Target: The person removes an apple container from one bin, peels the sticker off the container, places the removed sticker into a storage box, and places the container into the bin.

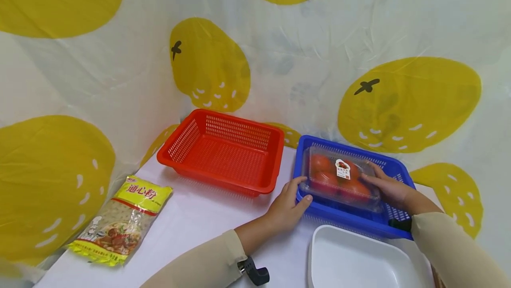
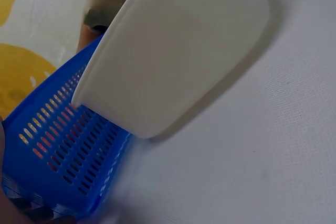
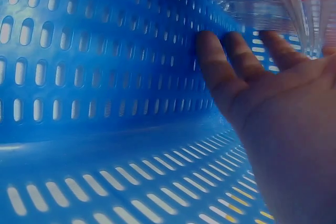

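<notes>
A clear plastic box of tomatoes [image 1: 331, 178] with a white label lies in the blue basket [image 1: 351, 210], its long side along the basket. My right hand [image 1: 393, 190] grips the box's right end, thumb over the lid. In the right wrist view, fingers [image 3: 212, 59] reach past the box beside the slotted basket wall [image 3: 105, 77]. At the basket's left near corner, my left hand [image 1: 285, 208] holds the rim, its index fingertip right at the box's left edge. The left wrist view shows the basket's slotted side [image 2: 68, 135], with that hand only at the frame edge.
A red basket [image 1: 227, 155] stands left of the blue one. The white tub [image 1: 343, 257] sits at the front, close to the blue basket. A bag of pasta [image 1: 123, 221] lies at far left on the white tabletop [image 1: 187, 230]. Behind hangs a fruit-print cloth [image 1: 291, 66].
</notes>
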`<action>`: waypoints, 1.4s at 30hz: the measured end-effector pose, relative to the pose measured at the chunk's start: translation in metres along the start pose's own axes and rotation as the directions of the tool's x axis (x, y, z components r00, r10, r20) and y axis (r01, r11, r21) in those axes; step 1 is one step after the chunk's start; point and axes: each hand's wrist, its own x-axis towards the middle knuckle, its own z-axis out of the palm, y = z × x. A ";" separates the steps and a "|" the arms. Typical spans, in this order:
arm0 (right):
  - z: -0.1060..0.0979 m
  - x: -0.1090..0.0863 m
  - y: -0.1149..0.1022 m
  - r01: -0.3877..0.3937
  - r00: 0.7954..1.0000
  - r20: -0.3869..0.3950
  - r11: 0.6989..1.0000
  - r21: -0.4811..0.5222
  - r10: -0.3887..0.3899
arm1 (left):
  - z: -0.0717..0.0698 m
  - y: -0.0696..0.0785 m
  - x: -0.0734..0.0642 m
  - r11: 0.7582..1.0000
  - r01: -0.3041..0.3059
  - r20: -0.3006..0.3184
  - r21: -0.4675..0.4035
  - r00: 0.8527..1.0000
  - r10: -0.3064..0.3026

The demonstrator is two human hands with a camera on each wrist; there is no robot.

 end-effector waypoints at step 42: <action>-0.018 -0.038 -0.015 0.319 0.947 -0.088 0.886 0.336 -0.308 | -0.004 0.003 0.001 0.997 0.029 -0.024 0.077 0.999 -0.028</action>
